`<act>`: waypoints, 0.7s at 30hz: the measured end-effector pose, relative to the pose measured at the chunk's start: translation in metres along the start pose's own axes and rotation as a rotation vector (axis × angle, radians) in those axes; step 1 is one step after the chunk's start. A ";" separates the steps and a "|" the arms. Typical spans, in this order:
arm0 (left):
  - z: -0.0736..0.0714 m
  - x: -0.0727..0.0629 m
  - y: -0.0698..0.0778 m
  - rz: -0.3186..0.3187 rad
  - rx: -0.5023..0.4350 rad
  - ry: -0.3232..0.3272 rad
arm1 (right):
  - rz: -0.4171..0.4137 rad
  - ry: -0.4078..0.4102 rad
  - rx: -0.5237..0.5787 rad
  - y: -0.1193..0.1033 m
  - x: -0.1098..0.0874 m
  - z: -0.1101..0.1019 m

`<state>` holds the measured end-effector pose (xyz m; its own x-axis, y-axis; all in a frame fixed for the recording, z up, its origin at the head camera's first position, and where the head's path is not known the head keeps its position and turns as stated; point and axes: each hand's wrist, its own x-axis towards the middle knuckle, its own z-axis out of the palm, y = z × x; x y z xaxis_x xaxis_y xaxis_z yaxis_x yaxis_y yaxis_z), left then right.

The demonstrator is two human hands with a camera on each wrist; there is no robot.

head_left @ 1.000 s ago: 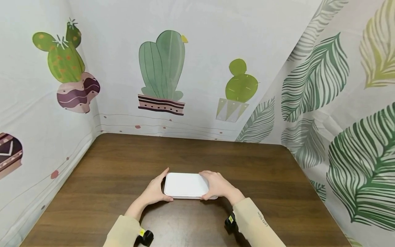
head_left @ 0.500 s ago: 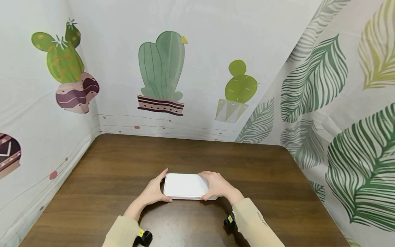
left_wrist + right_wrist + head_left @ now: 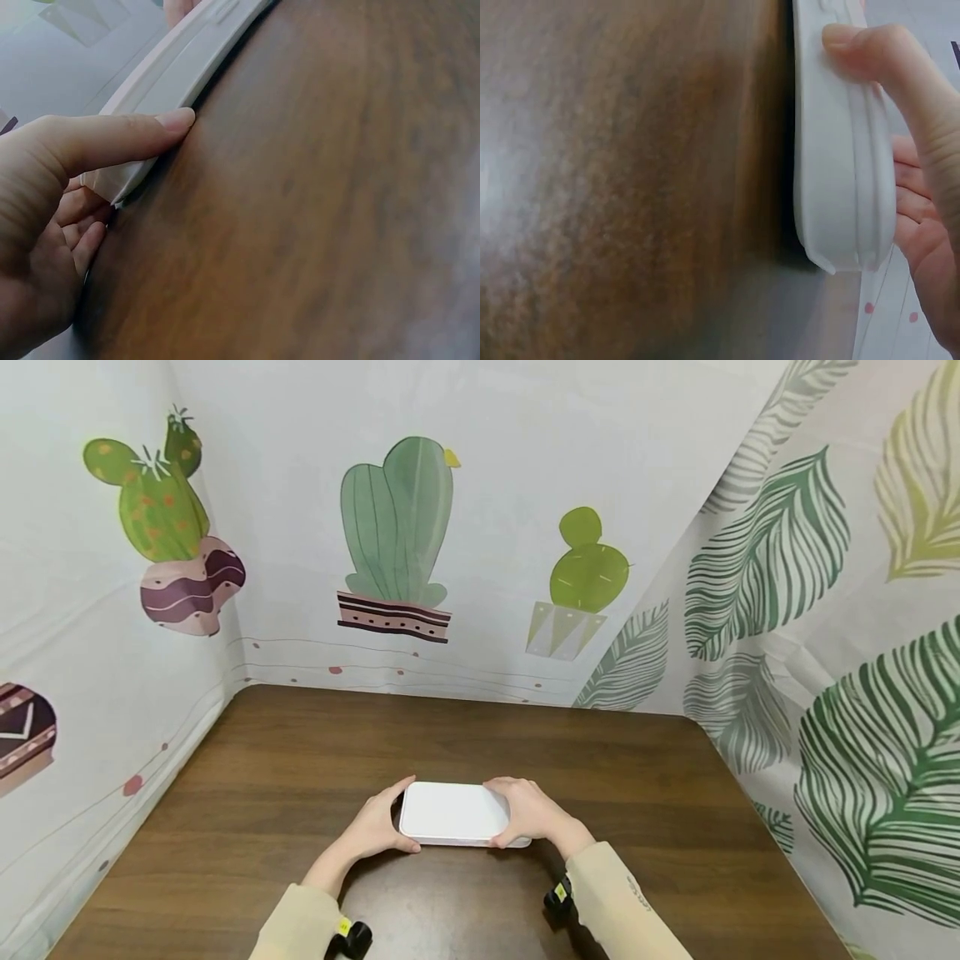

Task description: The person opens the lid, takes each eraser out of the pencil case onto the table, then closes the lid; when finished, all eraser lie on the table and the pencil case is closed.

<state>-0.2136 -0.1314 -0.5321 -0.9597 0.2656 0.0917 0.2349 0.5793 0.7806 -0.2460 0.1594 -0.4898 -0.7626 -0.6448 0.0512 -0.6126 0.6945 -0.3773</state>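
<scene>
A flat white rounded case [image 3: 453, 812] lies lengthwise across the dark wooden table, a seam running along its side in the right wrist view. My left hand [image 3: 378, 823] grips its left end, thumb on the near side and forefinger reaching round to the far corner. In the left wrist view that thumb [image 3: 176, 121] rests low on the side wall, the other fingers curled behind the end. Holding the opposite end is my right hand [image 3: 528, 811], with its thumb [image 3: 844, 36] pressed on the near side and its fingers over the far edge. Its palm covers the right end from above.
The brown tabletop [image 3: 450, 735] surrounds the case. Behind it and at both sides hang white cloths [image 3: 495, 485] printed with cacti and leaves. Black wrist cameras [image 3: 358, 938] sit at both beige sleeves [image 3: 618, 902], close over the table.
The case and the right hand stay put. The left forefinger's tip has shifted slightly toward the case's far corner, and the head view has drifted a little.
</scene>
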 end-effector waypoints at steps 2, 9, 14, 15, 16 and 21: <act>0.000 0.000 0.000 -0.001 0.007 0.000 | 0.000 -0.004 -0.007 0.000 0.000 0.000; 0.000 0.002 0.001 0.007 -0.007 0.012 | -0.005 0.001 -0.002 0.000 0.000 -0.003; 0.000 0.004 0.001 0.009 0.008 -0.001 | -0.006 0.015 -0.002 0.000 -0.001 -0.003; -0.001 0.003 0.001 0.004 0.006 -0.008 | -0.011 0.014 -0.005 0.000 -0.001 -0.002; -0.001 0.003 0.001 0.004 0.007 -0.012 | -0.016 0.013 -0.002 0.000 0.000 -0.002; -0.002 0.002 -0.003 0.035 0.029 -0.033 | -0.026 0.009 -0.008 0.000 -0.001 0.002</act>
<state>-0.2166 -0.1339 -0.5327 -0.9453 0.3109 0.0983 0.2733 0.5909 0.7591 -0.2450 0.1595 -0.4913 -0.7480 -0.6600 0.0696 -0.6341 0.6798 -0.3685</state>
